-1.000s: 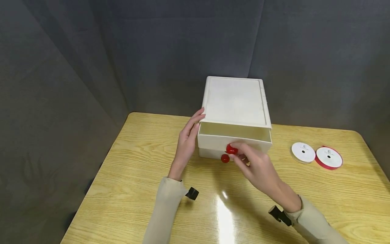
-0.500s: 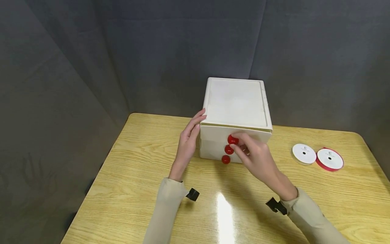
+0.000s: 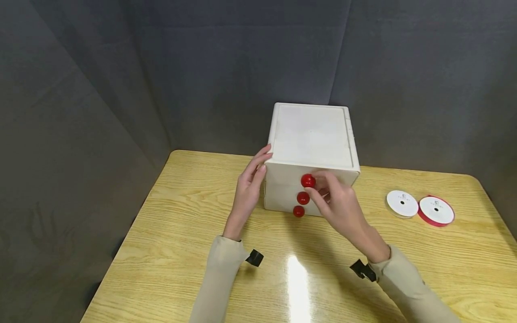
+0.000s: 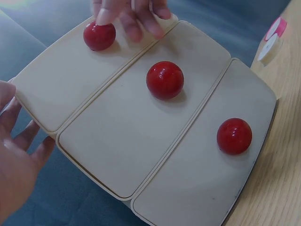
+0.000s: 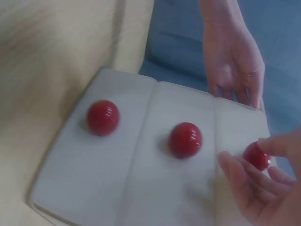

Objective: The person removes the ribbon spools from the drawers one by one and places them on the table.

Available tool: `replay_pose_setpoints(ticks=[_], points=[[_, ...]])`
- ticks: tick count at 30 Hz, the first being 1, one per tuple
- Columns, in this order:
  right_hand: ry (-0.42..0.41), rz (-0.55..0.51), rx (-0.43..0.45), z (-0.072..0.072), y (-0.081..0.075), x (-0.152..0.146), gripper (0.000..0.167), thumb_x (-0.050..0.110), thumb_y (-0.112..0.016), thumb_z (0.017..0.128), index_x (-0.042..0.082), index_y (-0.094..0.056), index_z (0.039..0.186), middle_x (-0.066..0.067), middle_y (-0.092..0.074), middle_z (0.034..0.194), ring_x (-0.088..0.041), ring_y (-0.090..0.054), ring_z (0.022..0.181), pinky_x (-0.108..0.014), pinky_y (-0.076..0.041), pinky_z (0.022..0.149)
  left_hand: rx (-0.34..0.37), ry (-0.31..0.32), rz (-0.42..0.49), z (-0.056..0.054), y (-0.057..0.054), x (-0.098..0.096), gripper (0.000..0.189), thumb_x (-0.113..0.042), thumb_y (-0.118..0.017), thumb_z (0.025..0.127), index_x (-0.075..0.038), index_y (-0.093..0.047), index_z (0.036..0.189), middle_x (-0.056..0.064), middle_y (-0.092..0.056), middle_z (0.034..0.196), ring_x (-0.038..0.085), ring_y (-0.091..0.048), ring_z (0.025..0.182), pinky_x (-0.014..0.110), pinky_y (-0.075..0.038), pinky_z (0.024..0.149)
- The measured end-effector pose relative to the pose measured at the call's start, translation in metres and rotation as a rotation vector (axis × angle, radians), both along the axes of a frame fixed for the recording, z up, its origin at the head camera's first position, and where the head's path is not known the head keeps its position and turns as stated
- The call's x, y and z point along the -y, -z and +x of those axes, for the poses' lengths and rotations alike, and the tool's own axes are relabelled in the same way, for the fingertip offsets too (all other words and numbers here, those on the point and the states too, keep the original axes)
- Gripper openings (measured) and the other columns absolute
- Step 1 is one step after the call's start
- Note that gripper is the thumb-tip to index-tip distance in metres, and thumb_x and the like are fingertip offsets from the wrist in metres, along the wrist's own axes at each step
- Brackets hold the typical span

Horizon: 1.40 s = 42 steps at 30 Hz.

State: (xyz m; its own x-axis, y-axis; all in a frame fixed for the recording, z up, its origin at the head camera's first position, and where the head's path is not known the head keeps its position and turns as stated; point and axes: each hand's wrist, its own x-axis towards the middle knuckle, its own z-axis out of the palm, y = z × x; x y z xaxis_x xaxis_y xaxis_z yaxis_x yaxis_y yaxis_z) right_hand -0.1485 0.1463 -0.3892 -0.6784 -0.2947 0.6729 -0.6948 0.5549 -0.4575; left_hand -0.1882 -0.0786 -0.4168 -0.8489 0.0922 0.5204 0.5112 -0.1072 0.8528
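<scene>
A white three-drawer box (image 3: 284, 193) with round red knobs stands on the table, all its drawer fronts flush. At its left side, my left hand (image 3: 249, 188) rests with extended fingers on the top edge and side, near the front corner. My right hand (image 3: 341, 204) is at the top drawer's knob (image 3: 308, 180), thumb and fingers loosely spread around its right side. In the right wrist view, a fingertip overlaps this knob (image 5: 257, 156) while the other fingers stand apart from it. Below are the middle knob (image 3: 303, 198) and the bottom knob (image 3: 298, 211).
Two ribbon spools lie on the table right of the box: a white one (image 3: 402, 203) and one with red-pink ribbon (image 3: 436, 210). A dark grey curtain (image 3: 242, 67) hangs behind the wooden table (image 3: 181, 215).
The top drawer has slid back into the box, pushed by my right hand, and is now shut. The right fingers have loosened from its knob. My left hand has stayed at the box's side.
</scene>
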Motion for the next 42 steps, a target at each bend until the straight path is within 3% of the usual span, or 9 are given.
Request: replay_pose_setpoints(ticks=[8, 13, 20, 29, 42], points=[[0.065, -0.018, 0.095, 0.008, 0.025, -0.001, 0.026, -0.005, -0.08, 0.086, -0.002, -0.057, 0.098, -0.009, -0.069, 0.076, -0.015, -0.066, 0.061, -0.029, -0.059, 0.053, -0.003, -0.002, -0.005, 0.001, 0.001, 0.001, 0.035, -0.007, -0.043, 0.111, 0.005, -0.057, 0.14, 0.01, -0.047, 0.158, 0.018, -0.035, 0.151, 0.038, -0.03, 0.124], [0.064, 0.024, 0.119, 0.007, 0.039, 0.0, 0.024, -0.004, -0.08, 0.086, -0.002, -0.062, 0.1, -0.01, -0.071, 0.076, -0.018, -0.068, 0.061, -0.03, -0.06, 0.054, -0.012, 0.001, -0.005, 0.0, 0.0, 0.0, 0.035, -0.007, -0.043, 0.111, 0.006, -0.057, 0.14, 0.011, -0.046, 0.159, 0.018, -0.035, 0.151, 0.038, -0.031, 0.124], [0.029, 0.041, 0.087, 0.003, 0.051, 0.001, 0.026, -0.007, -0.079, 0.085, -0.002, -0.065, 0.107, -0.011, -0.072, 0.077, -0.021, -0.07, 0.062, -0.033, -0.061, 0.053, -0.013, 0.002, -0.001, 0.0, 0.0, 0.0, 0.034, -0.006, -0.043, 0.111, 0.006, -0.057, 0.14, 0.011, -0.046, 0.159, 0.019, -0.036, 0.151, 0.038, -0.031, 0.124], [0.012, 0.025, 0.061, -0.002, 0.058, 0.002, 0.027, -0.008, -0.08, 0.085, -0.003, -0.069, 0.109, -0.014, -0.073, 0.079, -0.024, -0.071, 0.062, -0.037, -0.061, 0.052, -0.017, 0.005, -0.001, -0.001, 0.001, 0.001, 0.035, -0.008, -0.043, 0.111, 0.006, -0.057, 0.14, 0.01, -0.046, 0.159, 0.019, -0.036, 0.151, 0.038, -0.031, 0.124], [0.002, 0.008, 0.059, -0.002, 0.058, 0.002, 0.025, -0.01, -0.079, 0.085, -0.004, -0.07, 0.108, -0.014, -0.072, 0.078, -0.023, -0.07, 0.061, -0.03, -0.06, 0.052, -0.01, 0.006, 0.004, 0.0, 0.0, 0.0, 0.034, -0.006, -0.043, 0.111, 0.006, -0.056, 0.14, 0.011, -0.046, 0.159, 0.018, -0.035, 0.151, 0.038, -0.031, 0.124]])
